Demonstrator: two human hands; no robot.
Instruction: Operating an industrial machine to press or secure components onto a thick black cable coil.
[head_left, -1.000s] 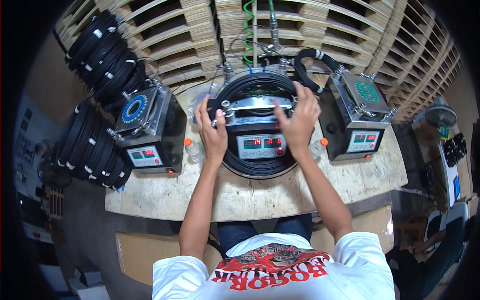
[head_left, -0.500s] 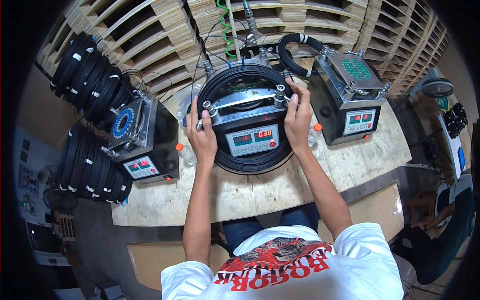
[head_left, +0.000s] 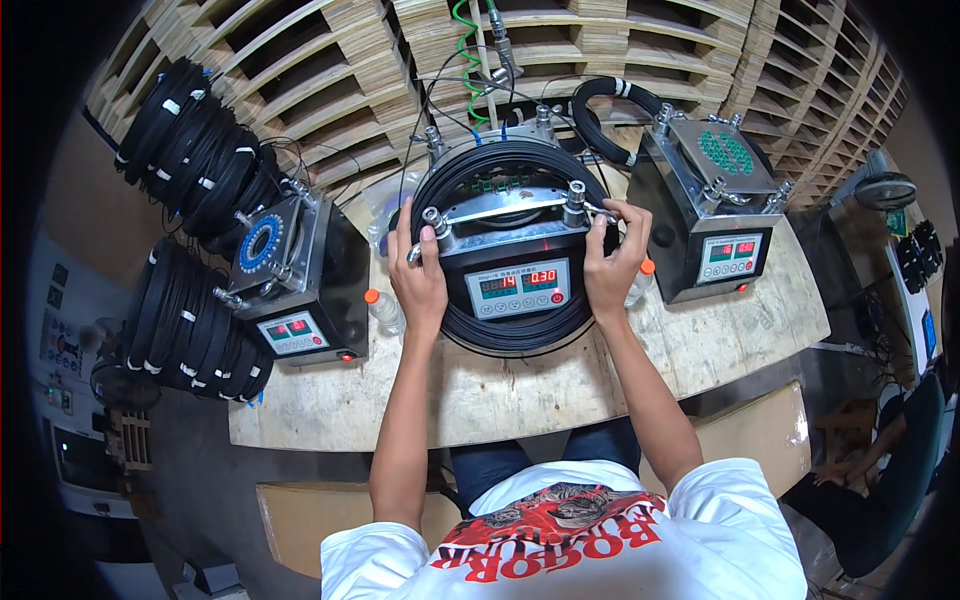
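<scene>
A metal-topped machine [head_left: 480,262] with a lit red digital display [head_left: 518,288] stands in front of me. A large coil of black cable [head_left: 470,165] loops around it, behind its top and below its front. My left hand [head_left: 420,285] is at the left corner, thumb and fingers closed about a small metal clamp lever [head_left: 414,254] beside a knurled post. At the opposite corner my right hand [head_left: 615,265] curls its fingers over a matching lever [head_left: 600,212], thumb against it. The palm sides of both hands are hidden.
Similar machines stand left [head_left: 300,270] and right [head_left: 705,210] on the wooden table [head_left: 500,400]. Orange-capped bottles [head_left: 384,310] flank the middle one. Cable coils [head_left: 190,150] are stacked at far left; another coil [head_left: 590,115] lies behind. Wooden pallets [head_left: 570,50] line the back. A person sits at far right.
The left number on the middle machine's display has changed. My right fingers have gone from pointing upward to bending over the lever. The whole view has shifted slightly.
</scene>
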